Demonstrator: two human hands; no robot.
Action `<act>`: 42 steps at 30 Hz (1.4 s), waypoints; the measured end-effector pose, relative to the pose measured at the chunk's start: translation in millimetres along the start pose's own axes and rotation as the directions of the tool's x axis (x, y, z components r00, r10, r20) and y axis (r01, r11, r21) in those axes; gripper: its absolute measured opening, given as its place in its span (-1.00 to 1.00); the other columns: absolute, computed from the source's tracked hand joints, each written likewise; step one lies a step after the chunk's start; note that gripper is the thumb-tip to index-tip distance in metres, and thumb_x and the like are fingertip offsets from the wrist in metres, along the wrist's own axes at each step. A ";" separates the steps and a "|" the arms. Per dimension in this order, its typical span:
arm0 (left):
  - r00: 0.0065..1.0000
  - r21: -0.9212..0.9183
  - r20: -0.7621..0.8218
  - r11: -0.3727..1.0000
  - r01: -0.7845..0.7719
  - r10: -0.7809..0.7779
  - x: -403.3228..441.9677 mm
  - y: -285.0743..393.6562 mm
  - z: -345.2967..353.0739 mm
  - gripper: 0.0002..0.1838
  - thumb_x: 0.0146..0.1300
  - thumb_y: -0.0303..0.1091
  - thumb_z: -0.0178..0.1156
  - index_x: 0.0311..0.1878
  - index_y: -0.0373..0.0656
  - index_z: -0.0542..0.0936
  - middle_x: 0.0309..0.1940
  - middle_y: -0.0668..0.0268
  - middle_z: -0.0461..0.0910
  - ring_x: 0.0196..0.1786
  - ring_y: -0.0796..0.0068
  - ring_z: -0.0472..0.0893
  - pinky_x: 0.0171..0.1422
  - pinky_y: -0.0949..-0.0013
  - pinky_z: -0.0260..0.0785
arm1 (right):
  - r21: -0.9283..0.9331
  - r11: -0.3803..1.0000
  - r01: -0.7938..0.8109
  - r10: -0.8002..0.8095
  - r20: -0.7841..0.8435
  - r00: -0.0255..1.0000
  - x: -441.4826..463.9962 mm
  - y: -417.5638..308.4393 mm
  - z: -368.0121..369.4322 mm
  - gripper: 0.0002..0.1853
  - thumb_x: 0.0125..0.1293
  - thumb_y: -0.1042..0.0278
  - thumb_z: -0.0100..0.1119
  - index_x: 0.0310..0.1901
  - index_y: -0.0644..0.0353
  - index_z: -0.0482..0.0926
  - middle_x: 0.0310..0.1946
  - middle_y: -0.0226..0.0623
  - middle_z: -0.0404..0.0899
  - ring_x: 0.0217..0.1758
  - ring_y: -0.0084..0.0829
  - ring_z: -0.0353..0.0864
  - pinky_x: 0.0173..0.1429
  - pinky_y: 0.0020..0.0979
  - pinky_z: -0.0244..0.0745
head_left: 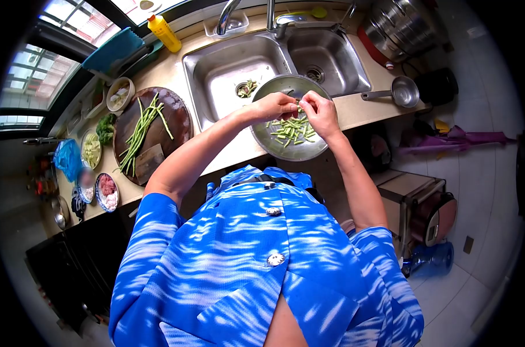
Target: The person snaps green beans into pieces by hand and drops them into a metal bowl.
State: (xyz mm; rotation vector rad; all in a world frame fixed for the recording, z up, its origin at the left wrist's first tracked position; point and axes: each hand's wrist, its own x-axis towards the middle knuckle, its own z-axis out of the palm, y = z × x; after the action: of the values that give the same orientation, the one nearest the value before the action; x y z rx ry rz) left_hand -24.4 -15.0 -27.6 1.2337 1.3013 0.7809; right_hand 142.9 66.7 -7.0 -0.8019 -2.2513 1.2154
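As left hand (279, 106) and right hand (321, 113) pinch a slim green bean (300, 106), hard snapping could fling bits beyond the round metal bowl (298, 153).

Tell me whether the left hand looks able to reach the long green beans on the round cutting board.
Probably yes: nothing appears to block the left hand from the long green beans, which lie uncovered on the round cutting board.
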 end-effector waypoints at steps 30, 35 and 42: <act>0.981 -0.480 -0.188 0.875 -0.056 -0.040 -0.1 1.4 14.5 -0.69 0.40 -0.28 -0.03 0.04 -0.23 0.57 -0.56 0.49 0.42 -0.49 0.73 0.30 -0.38 0.59 0.17 | -0.088 0.990 -0.109 0.118 0.107 0.987 -13.2 48.4 3.8 -0.73 0.25 0.36 0.13 -0.05 0.29 0.56 -0.28 -0.18 0.63 -0.15 -0.43 0.62 -0.06 -0.45 0.49; 0.968 -0.588 -0.091 0.797 0.135 -0.232 6.3 -7.8 16.9 -0.50 0.39 -0.33 -0.06 0.35 -0.30 0.20 -0.51 0.39 0.47 -0.50 0.69 0.34 -0.42 0.60 0.16 | 0.032 0.995 -0.090 0.086 0.113 0.990 -3.5 0.2 -8.8 -0.75 0.24 0.24 0.19 -0.21 0.28 0.52 -0.43 -0.14 0.61 -0.32 -0.36 0.65 -0.24 -0.37 0.49; 0.975 -0.657 -0.037 0.740 0.142 -0.220 8.0 1.1 14.6 -0.47 0.37 -0.49 -0.16 0.39 -0.29 0.08 -0.13 0.23 0.51 -0.21 0.52 0.56 -0.18 0.47 0.38 | -0.008 1.000 -0.024 0.025 0.181 0.983 1.5 -2.7 -3.6 -0.77 0.27 0.27 0.10 -0.42 0.27 0.52 -0.60 -0.21 0.59 -0.47 -0.27 0.62 -0.34 -0.34 0.48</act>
State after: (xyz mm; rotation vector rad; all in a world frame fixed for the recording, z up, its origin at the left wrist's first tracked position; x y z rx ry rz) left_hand -8.7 -10.4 -31.1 0.4912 1.0708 1.0566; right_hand 143.3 68.7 -2.7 -0.7498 -2.3966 1.3418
